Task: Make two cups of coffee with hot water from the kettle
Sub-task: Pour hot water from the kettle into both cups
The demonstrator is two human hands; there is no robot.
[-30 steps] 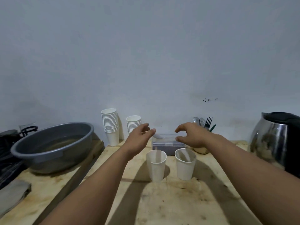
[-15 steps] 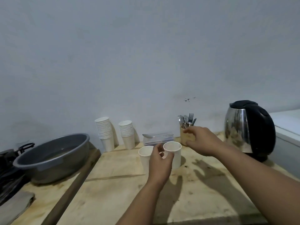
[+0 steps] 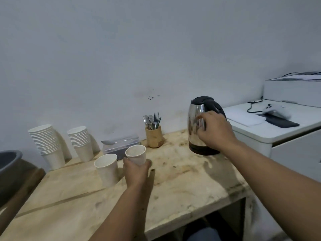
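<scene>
You reach for the steel kettle with black handle (image 3: 201,126), ready to pour.
Your left hand (image 3: 136,171) grips a white paper cup (image 3: 136,154); your right hand (image 3: 214,131), fingers loosely curled, must close on the handle.

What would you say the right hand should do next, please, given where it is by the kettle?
Probably close on the kettle's handle and lift. The right hand is at the kettle, fingers curled in front of the steel body, with no firm grip visible. The left hand already holds one cup, and the other cup stands beside it, so pouring seems next.
</scene>
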